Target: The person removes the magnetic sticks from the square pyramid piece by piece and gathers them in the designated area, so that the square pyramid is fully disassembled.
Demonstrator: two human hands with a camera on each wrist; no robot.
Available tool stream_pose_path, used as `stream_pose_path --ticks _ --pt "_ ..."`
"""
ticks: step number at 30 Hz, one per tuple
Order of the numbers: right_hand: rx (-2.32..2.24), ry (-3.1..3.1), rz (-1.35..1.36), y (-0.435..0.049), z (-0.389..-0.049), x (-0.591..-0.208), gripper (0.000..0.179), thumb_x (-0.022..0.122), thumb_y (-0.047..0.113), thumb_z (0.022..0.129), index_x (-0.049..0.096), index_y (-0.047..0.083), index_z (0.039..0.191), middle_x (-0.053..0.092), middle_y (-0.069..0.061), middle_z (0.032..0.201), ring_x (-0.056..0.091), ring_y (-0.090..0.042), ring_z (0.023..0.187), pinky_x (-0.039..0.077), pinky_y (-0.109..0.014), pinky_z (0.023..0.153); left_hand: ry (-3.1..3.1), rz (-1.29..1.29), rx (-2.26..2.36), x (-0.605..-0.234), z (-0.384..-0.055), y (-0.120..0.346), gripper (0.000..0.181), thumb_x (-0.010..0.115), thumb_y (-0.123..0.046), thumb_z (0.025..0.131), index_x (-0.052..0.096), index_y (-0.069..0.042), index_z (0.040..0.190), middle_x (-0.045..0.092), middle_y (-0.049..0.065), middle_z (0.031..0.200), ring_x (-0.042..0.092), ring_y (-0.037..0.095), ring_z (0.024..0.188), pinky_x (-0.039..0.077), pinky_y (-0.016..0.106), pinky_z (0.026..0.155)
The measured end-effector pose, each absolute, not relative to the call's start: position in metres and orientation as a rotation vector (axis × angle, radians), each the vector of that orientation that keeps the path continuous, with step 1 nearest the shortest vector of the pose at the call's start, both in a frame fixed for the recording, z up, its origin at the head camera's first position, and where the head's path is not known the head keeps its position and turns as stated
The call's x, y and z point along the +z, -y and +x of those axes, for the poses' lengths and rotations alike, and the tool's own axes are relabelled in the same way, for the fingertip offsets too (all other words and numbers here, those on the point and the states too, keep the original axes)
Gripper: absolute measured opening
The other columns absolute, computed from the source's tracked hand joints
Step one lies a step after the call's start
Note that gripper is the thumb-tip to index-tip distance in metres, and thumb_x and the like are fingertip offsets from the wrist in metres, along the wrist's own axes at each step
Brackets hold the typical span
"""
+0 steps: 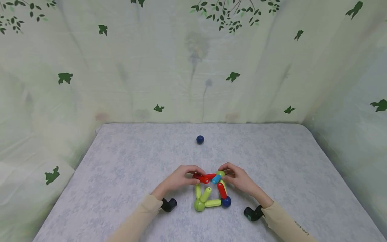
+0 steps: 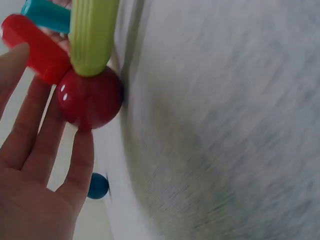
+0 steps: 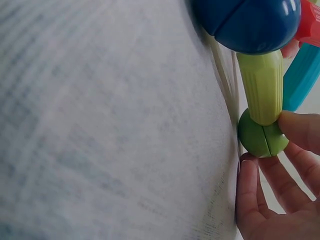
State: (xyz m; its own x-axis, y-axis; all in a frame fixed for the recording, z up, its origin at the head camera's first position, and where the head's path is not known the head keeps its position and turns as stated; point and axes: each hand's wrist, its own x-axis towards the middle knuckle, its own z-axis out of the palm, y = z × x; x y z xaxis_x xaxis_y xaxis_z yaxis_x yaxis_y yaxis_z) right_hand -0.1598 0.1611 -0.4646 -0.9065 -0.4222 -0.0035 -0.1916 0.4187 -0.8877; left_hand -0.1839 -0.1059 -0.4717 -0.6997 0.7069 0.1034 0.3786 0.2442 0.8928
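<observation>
Leaf-printed cloth (image 1: pixel 169 67) hangs behind the grey table (image 1: pixel 127 154), where a loose blue ball (image 1: pixel 200 139) sits near the middle of the far edge. Well in from the left and right edges, I see a frame of coloured rods and balls (image 1: pixel 213 203) held at its two far corners: the left hand (image 1: pixel 179 178) has its fingers and thumb around a red ball (image 2: pixel 92 100) and a red rod (image 2: pixel 40 50), while the right hand (image 1: pixel 240 179) pinches a green ball (image 3: pixel 261 136) between thumb and fingertips, a light-blue rod (image 1: pixel 216 178) beside it.
</observation>
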Motion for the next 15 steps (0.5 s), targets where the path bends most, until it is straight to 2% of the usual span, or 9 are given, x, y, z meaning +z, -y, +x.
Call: stream_pose_path --ticks 3,7,11,15 --pt "-1.479 -2.437 -0.552 -0.158 -0.154 -0.448 0.020 0.058 -0.002 0.091 0.057 -0.005 0.111 0.059 -0.018 0.112 0.057 -0.036 0.103 0.047 -0.048 0.088 -2.292 1.130 1.393 -0.475 -0.181 0.104 0.022 0.065 -0.008 0.091 0.067 -0.013 0.112 0.066 -0.005 0.107 0.058 0.012 0.099 0.044 0.037 0.094" --pt "-1.464 -2.440 -0.547 -0.157 -0.152 -0.444 0.020 0.057 -0.003 0.091 0.057 -0.005 0.111 0.059 -0.019 0.112 0.057 -0.037 0.104 0.047 -0.048 0.090 -2.401 1.252 1.345 -0.477 -0.179 0.099 0.021 0.061 -0.003 0.092 0.063 -0.011 0.111 0.064 -0.002 0.105 0.058 0.010 0.097 0.047 0.032 0.089" --pt "-1.476 -2.443 -0.536 -0.159 -0.157 -0.457 0.020 0.057 -0.003 0.092 0.057 -0.003 0.112 0.059 -0.017 0.112 0.057 -0.037 0.105 0.046 -0.050 0.090 -2.469 1.244 1.278 -0.474 -0.178 0.094 0.020 0.059 -0.001 0.093 0.059 -0.011 0.111 0.061 -0.002 0.106 0.055 0.010 0.094 0.047 0.029 0.085" --pt "-1.475 -2.454 -0.519 -0.163 -0.164 -0.476 0.021 0.059 0.001 0.093 0.058 0.002 0.113 0.060 -0.012 0.113 0.057 -0.033 0.106 0.046 -0.049 0.091 -2.515 1.202 1.230 -0.473 -0.178 0.090 0.021 0.057 -0.002 0.094 0.057 -0.011 0.114 0.059 -0.002 0.109 0.054 0.011 0.097 0.047 0.030 0.088"
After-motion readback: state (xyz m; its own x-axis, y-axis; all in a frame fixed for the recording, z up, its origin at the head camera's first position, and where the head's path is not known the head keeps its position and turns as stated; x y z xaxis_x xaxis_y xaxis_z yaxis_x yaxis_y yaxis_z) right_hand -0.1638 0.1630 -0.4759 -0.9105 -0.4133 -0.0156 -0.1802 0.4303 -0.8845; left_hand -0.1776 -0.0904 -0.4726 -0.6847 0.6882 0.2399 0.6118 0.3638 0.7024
